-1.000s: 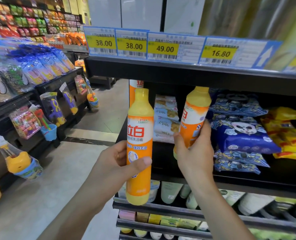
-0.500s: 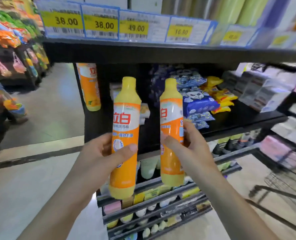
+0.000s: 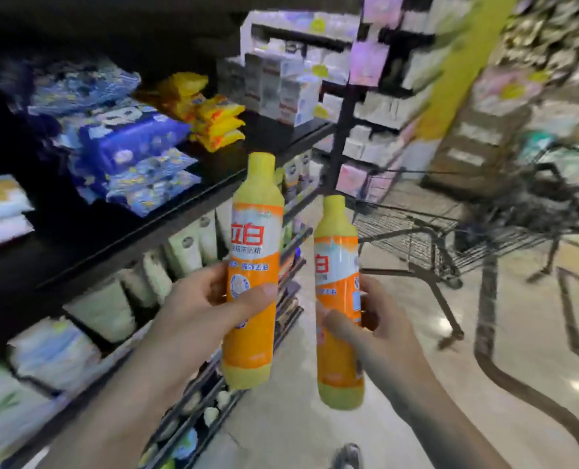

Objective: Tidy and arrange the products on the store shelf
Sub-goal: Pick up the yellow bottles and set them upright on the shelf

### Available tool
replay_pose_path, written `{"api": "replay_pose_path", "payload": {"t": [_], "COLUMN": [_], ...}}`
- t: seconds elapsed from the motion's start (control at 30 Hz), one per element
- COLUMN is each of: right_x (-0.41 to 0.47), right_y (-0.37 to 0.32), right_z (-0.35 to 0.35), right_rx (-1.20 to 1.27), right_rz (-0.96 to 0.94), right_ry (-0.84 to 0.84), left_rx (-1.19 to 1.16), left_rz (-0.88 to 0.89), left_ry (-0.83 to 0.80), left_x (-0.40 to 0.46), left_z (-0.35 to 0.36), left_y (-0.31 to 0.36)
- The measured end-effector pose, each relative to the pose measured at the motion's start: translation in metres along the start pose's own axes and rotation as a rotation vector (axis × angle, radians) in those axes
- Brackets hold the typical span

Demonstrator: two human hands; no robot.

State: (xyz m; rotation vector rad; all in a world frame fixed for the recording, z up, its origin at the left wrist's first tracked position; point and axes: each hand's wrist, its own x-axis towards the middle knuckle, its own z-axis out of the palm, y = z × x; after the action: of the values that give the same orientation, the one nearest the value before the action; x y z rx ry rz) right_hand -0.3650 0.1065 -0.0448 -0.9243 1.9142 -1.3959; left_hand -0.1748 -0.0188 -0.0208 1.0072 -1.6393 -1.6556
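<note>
Two orange-and-yellow dish soap bottles are in the air in front of the shelf. My left hand (image 3: 193,313) grips the left bottle (image 3: 252,272) around its middle, thumb across the label. The right bottle (image 3: 338,299) is a little lower, and my right hand (image 3: 379,336) grips it by its lower half. Both bottles stand nearly upright, away from the black shelf (image 3: 118,242) on the left. The whole view is blurred by motion.
Blue packs (image 3: 129,147) and yellow packs (image 3: 213,120) lie on the black shelf. White pouches (image 3: 179,252) fill the rack below it. A metal shopping cart (image 3: 450,231) stands on the floor to the right. White boxes (image 3: 281,86) sit on shelves further back.
The view has swung right, away from the price tags toward the cart. Both hands carried their bottles out from the shelf, and the right bottle now sits lower.
</note>
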Motion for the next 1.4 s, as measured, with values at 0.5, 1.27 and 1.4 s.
{"api": "replay_pose_path", "payload": {"t": [0.5,1.27,1.4], "right_x": [0.123,0.479,0.544], "right_y": [0.097,0.215,0.236], "right_z": [-0.247,-0.463,-0.5], "right_rx": [0.046,0.07,0.112], "right_rz": [0.175,0.445,0.474], "right_ry": [0.333,0.454,0.52], "left_rx": [0.06,0.075,0.116], "left_rz": [-0.176,-0.39,-0.425], "left_ry": [-0.252,-0.406,-0.459], "left_x": [0.18,0.581,0.652], "left_z": [0.274,0.545,0.591], "left_y": [-0.01,-0.029,-0.037]}}
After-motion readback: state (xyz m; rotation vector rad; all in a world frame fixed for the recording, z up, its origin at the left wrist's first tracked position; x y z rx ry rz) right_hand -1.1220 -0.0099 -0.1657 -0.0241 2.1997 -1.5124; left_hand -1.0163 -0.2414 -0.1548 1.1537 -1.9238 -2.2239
